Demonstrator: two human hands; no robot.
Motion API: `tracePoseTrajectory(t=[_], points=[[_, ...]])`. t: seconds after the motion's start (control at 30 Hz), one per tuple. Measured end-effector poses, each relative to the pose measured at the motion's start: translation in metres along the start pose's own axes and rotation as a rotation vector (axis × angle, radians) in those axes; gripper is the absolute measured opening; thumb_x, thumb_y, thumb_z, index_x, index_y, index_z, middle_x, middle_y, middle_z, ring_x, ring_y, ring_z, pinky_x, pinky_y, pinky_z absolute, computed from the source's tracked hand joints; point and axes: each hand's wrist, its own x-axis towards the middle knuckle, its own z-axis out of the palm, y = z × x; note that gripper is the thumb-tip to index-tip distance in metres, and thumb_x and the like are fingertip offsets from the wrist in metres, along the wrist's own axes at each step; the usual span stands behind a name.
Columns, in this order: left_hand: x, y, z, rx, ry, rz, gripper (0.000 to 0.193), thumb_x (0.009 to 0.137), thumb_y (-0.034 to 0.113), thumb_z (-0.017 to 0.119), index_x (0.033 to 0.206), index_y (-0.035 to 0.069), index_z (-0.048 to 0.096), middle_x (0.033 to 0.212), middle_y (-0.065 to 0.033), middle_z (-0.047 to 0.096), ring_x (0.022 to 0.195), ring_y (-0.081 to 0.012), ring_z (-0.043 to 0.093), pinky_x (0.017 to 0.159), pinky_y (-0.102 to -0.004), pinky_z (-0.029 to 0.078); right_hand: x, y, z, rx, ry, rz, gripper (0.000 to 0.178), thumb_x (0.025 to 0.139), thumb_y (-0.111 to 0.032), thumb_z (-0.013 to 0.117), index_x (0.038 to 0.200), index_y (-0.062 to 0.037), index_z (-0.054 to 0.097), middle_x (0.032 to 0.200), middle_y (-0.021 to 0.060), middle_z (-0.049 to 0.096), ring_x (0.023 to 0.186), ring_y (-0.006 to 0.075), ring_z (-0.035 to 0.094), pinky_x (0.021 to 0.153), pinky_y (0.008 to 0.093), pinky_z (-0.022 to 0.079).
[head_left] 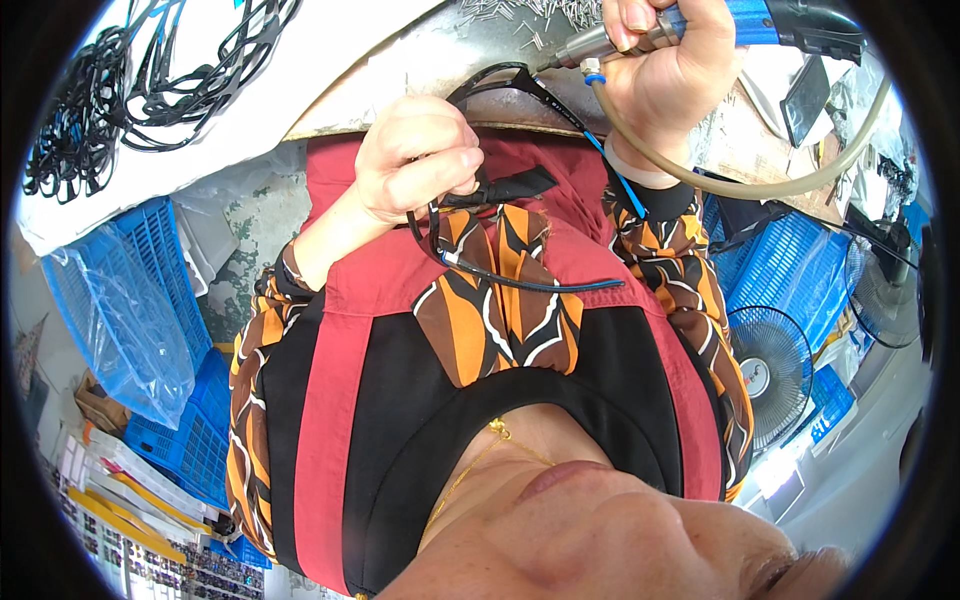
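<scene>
My left hand (420, 155) is closed around part of a black eyeglass frame (528, 82), which hangs over my lap. One temple, with a blue inner side, reaches down to the right toward my right sleeve. The other temple crosses below my left hand. Wrapped in my right hand (675, 85) is a blue and grey power screwdriver (748, 22), lying almost level. Its thin tip points left and meets, or nearly meets, the frame near a hinge. A clear hose (740, 187) curves from the tool to the right.
Several small metal pins or screws (530, 14) lie on the worn bench at the top. Black eyeglass frames (75, 130) are heaped on a white surface at the upper left. Blue plastic crates (165, 260) stand at both sides, with a fan (765, 375) on the right.
</scene>
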Motion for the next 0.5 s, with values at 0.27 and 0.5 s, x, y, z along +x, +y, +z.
tracePoseTrajectory(t=[0.27,0.5], points=[[-0.010,0.004,0.005,0.029,0.007,0.052,0.015,0.097,0.001,0.061,0.112,0.003,0.061,0.090,-0.0117,0.058,0.074,-0.0249,0.062,0.057,-0.0322,0.056,-0.011,0.001,-0.005,-0.410,-0.161,-0.006,0.015,0.098,-0.006,0.054,0.111,-0.0054,0.045,0.058,0.0019,0.041,0.047,0.0126,0.043,0.045,0.0249,0.036],[-0.018,-0.012,0.005,0.044,0.053,0.074,0.018,0.096,0.001,0.061,0.114,0.003,0.057,0.080,-0.0101,0.055,0.066,-0.0230,0.062,0.058,-0.0334,0.056,0.000,0.028,-0.024,-0.099,-0.326,0.099,0.022,0.093,-0.003,0.062,0.108,-0.0084,0.046,0.065,0.0039,0.049,0.047,0.0138,0.045,0.045,0.0267,0.037]])
